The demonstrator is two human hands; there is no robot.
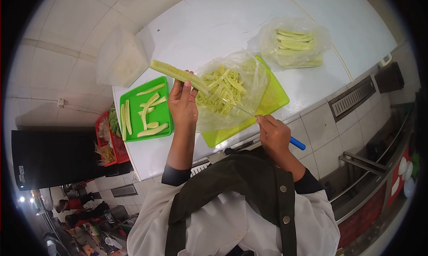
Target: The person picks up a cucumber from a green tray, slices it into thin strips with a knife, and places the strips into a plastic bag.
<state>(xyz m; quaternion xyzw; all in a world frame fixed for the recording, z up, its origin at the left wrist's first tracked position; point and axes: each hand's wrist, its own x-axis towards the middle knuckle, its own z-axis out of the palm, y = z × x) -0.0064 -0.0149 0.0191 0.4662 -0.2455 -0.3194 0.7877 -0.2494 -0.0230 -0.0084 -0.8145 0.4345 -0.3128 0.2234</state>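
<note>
My left hand (183, 103) is closed around a long halved cucumber (171, 72), its pale seeded side showing. In my right hand (273, 135) is a knife (297, 143) with a blue handle, its thin blade reaching left toward the cucumber's lower end. Beneath the blade lies an open clear plastic bag (256, 84) holding a heap of cut cucumber strips (229, 84). That bag rests on a yellow-green cutting board (278, 95). To the left of my left hand, a green tray (168, 117) carries several cucumber pieces (151, 106).
Another clear bag with long cucumber pieces (296, 44) lies at the table's far right. A translucent container (122, 55) stands at the left edge of the white table (209, 24). Below it, a red crate (119, 144) holds greens. Two people (73, 204) are far off at lower left.
</note>
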